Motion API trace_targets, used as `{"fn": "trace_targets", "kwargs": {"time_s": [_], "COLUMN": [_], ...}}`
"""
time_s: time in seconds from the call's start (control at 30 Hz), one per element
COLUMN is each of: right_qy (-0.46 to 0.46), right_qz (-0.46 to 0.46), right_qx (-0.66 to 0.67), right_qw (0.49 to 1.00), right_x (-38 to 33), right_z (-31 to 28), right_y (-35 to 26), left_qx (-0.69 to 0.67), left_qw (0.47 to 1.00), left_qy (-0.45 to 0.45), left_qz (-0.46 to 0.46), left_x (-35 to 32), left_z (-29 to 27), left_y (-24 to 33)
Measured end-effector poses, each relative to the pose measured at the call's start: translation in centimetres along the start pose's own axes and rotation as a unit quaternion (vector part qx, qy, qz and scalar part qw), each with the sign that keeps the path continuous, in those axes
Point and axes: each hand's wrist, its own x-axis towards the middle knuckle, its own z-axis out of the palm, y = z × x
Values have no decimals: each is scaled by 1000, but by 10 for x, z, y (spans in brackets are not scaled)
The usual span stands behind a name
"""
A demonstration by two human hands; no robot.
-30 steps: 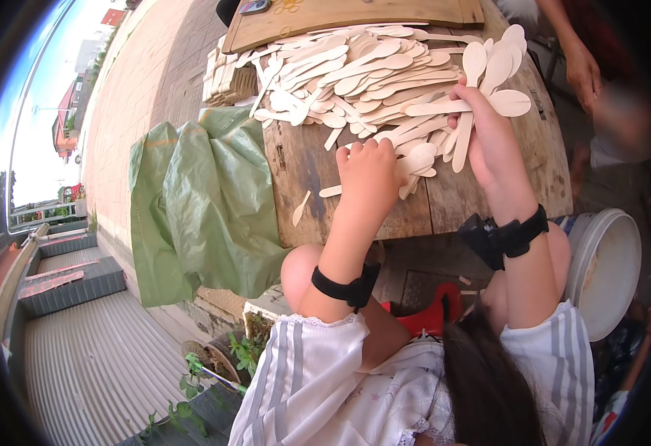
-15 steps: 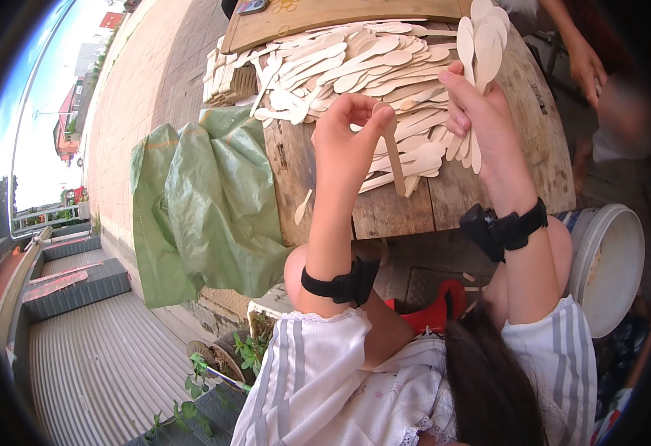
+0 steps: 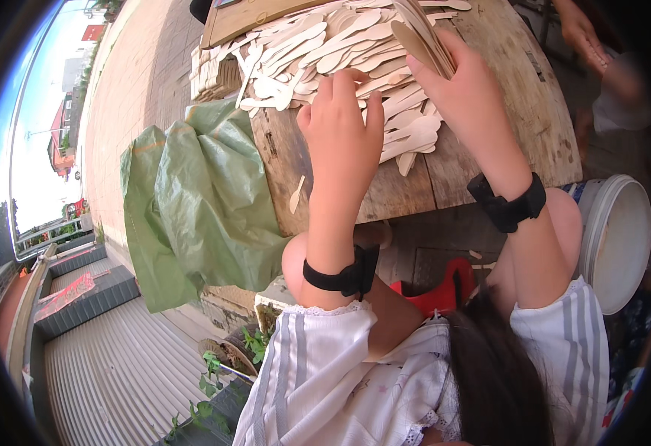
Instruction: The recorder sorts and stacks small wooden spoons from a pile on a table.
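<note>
A loose pile of pale wooden spoons (image 3: 355, 44) covers the far half of a worn wooden table (image 3: 522, 93). My left hand (image 3: 342, 123) is over the near side of the pile, its fingers apart and slightly bent, with no spoon visible in it. My right hand (image 3: 468, 93) grips a bunch of wooden spoons (image 3: 420, 37), tilted up and to the left above the pile. One small wooden spoon (image 3: 296, 195) lies apart near the table's left edge.
Green plastic sheeting (image 3: 199, 201) drapes beside the table's left side. Stacked wooden pieces (image 3: 214, 74) and a wooden board (image 3: 247, 18) are at the far left. A white bucket (image 3: 619, 245) stands right. Another person's hand (image 3: 584, 37) shows at upper right.
The single spoon that my left hand held has left its fingers, which have opened over the pile. My right hand has moved left and tipped its bunch leftward.
</note>
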Motion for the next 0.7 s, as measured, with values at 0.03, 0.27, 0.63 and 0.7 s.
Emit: {"fn": "trace_targets", "kwargs": {"time_s": [0.03, 0.27, 0.63, 0.7], "right_qy": [23, -23, -38, -43], "right_qz": [-14, 42, 47, 47], "right_qx": [32, 85, 274, 262], "right_qw": [999, 995, 960, 963], "right_x": [3, -4, -1, -3], "right_z": [1, -6, 2, 0], "right_y": [7, -8, -9, -12], "left_qx": [43, 133, -215, -28], "left_qw": [996, 961, 950, 982], "left_qy": [-63, -235, -104, -168], "left_qz": [36, 55, -203, -83], "left_x": [-9, -27, -1, -8], "left_z": [3, 17, 6, 11], "left_y": [-2, 0, -2, 0]}}
